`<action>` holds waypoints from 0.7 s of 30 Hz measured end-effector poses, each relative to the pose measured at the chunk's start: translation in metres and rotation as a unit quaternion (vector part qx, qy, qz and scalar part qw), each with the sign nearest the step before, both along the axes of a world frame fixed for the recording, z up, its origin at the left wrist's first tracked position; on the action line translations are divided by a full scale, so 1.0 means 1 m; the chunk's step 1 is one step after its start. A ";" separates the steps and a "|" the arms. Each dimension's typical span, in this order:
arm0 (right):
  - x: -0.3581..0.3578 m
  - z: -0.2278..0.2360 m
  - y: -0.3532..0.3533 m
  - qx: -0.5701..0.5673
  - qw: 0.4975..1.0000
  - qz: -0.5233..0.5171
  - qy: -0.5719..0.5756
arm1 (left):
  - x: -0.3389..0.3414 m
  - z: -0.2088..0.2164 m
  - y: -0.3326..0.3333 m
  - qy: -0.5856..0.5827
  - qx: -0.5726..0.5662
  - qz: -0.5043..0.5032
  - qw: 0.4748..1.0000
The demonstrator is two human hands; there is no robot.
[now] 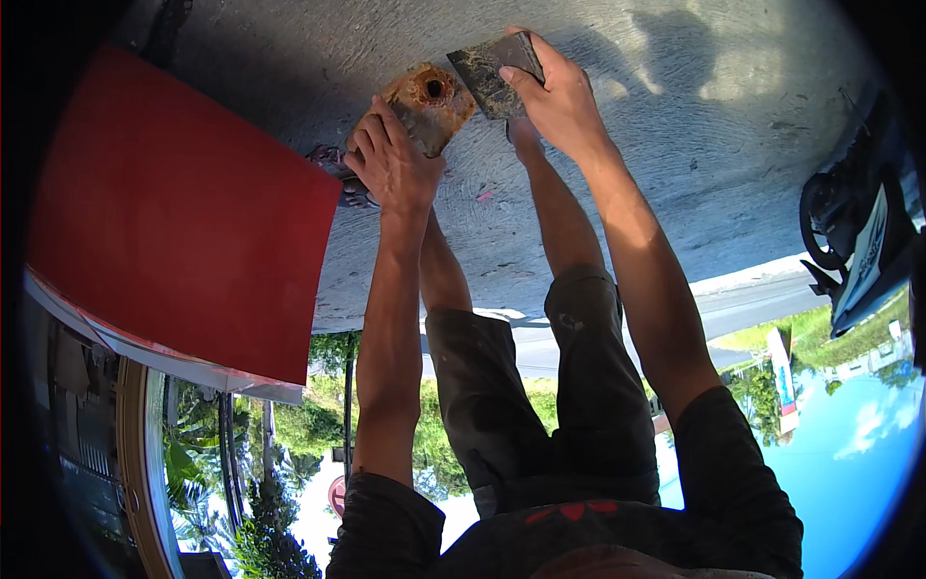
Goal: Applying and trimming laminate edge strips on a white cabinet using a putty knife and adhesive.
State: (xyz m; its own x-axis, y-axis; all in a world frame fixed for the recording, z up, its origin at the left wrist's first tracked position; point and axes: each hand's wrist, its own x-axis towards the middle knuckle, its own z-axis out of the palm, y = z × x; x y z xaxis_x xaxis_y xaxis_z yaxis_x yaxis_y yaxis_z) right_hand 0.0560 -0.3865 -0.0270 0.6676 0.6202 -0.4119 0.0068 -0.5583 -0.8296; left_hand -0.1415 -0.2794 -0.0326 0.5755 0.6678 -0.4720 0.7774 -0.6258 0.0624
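Note:
My left hand (397,159) is closed on the near left side of a rusty block-like piece (410,108). A dark round hole opens in its top, ringed by a crust of orange-brown rust. To the right, my right hand (558,92) grips a flat, dark rectangular plate (487,79) by its right side, with the thumb across the top face. Straw-coloured dust or scrapings lie on that face. The plate's left edge comes close to the rusty piece; whether they touch I cannot tell. The undersides of both are hidden.
Grey rough concrete (675,183) spreads beneath and around my legs. A large red panel (183,222) fills the left side. A motorcycle (858,222) is parked at the far right. My foot (522,133) stands just below the plate.

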 end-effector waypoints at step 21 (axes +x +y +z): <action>0.035 -0.098 -0.029 -0.206 0.977 0.039 -0.037 | 0.071 -0.033 -0.034 -0.081 -0.002 -0.046 0.996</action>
State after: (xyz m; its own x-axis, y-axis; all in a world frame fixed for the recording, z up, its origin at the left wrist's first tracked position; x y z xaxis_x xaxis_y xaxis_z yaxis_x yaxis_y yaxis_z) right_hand 0.0914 -0.4153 -0.1246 0.6615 0.4630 -0.5900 0.1142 -0.8397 -0.5309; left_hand -0.0710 -0.3137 -0.0657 0.7029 0.6075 -0.3698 0.6966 -0.6932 0.1852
